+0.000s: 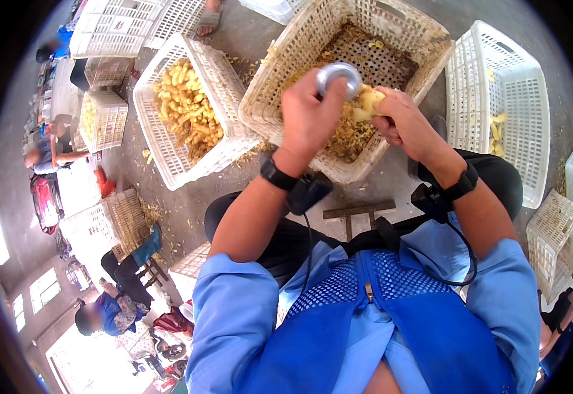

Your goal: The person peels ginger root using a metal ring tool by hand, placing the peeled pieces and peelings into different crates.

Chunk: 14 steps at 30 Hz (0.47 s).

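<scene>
- Left hand [307, 115] is closed in a fist round a round silver metal tool [339, 77], held up over the basket; the tool's ring end shows above the knuckles.
- Right hand [406, 123] is clamped on a pale yellow peeled piece [368, 102], fingers wrapped under & behind it.
- The 2 hands sit close together, tool touching or just beside the piece; can't tell which.
- Both are above the cream slatted basket [280, 62], tilted toward the person, w/ a heap of yellow peelings [352, 134] on its near side.
- Just left of it: white crate [162, 138] full of yellow peeled pieces [187, 108].
- To the right: white empty-ish crate [529, 98] w/ a few yellow scraps at 1 side.
- Black wristbands on both wrists; a black device [307, 190] hangs under the left one, cable running down to the chest.
- Person wears a blue shirt & blue mesh vest [365, 295].
- Other people sit at far left among more white crates, well apart.
- Grey concrete floor [391, 187] w/ scattered peel bits.
</scene>
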Tool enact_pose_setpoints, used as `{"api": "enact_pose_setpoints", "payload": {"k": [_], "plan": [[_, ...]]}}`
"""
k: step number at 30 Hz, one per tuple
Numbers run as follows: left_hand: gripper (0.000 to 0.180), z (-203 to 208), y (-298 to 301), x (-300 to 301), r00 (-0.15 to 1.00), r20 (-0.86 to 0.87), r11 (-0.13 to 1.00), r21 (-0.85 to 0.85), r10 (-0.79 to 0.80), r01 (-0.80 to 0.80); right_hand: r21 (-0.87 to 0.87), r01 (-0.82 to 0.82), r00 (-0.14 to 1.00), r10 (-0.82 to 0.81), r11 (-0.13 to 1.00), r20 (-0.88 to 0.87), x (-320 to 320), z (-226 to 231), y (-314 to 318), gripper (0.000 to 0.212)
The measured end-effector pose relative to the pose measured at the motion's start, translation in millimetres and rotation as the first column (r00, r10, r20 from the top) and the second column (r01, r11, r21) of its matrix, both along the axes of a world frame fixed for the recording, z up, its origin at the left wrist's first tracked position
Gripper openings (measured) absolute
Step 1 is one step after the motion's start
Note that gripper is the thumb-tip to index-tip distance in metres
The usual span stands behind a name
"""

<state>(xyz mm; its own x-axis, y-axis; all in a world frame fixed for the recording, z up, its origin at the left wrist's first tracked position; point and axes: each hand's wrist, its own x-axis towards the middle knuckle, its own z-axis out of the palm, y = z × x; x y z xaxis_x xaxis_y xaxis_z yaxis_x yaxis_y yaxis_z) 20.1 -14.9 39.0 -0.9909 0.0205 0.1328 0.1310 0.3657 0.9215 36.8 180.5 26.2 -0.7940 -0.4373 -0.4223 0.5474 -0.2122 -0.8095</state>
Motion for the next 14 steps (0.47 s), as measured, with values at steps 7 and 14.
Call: {"api": "enact_pose_setpoints", "payload": {"k": [7, 14], "plan": [[0.015, 6, 3, -7, 0.997, -0.082, 0.987, 0.163, 0.014, -0.001, 0.417, 0.264, 0.831, 0.014, 0.87, -0.556, 8, 4, -10, 0.022], [0.02, -11, 17, -5, 0.974, -0.221, 0.977, -0.214, -0.045, -0.004, 0.57, 0.254, 0.825, 0.133, 0.782, -0.55, 2, -2, -5, 0.022]]}}
